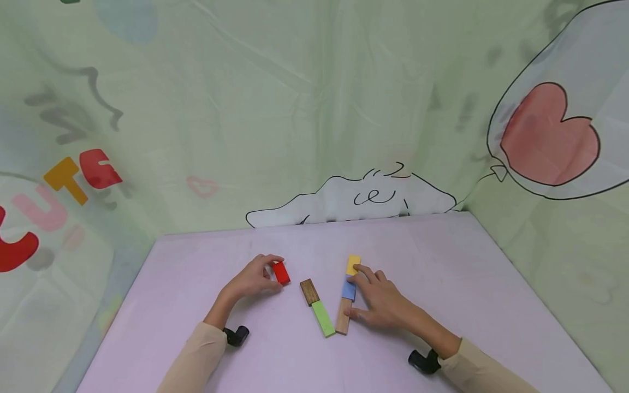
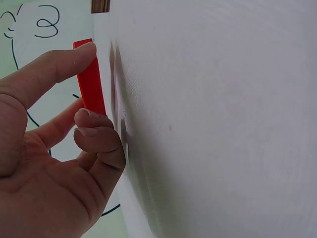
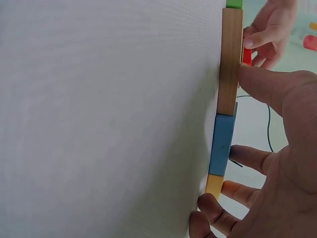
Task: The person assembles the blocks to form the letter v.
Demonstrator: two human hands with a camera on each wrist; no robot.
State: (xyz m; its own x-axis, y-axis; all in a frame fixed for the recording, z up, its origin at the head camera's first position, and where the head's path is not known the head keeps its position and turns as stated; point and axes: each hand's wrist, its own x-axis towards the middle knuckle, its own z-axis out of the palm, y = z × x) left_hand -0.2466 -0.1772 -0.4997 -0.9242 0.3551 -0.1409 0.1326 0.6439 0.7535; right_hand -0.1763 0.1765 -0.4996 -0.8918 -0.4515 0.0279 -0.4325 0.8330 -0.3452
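Thumb and fingertips of my left hand (image 1: pixel 256 276) pinch a red block (image 1: pixel 281 273) at its two ends, close to the tabletop; the left wrist view shows the red block (image 2: pixel 91 85) between them. My right hand (image 1: pixel 388 303) lies along a row of blocks with its fingers spread. Its thumb touches the light wooden block (image 3: pixel 230 59), one finger is at the blue block (image 3: pixel 223 144), and another at the yellow block (image 3: pixel 214 184) on the far end. To the left, a dark brown block (image 1: pixel 309 292) and a green block (image 1: pixel 323 319) form a second slanted row.
Both rows meet at their near ends in a V on the pale cloth-covered table (image 1: pixel 491 305). A printed curtain (image 1: pixel 295 109) hangs behind the table's back edge. Black wrist cameras (image 1: pixel 237 335) sit close to the table at each sleeve.
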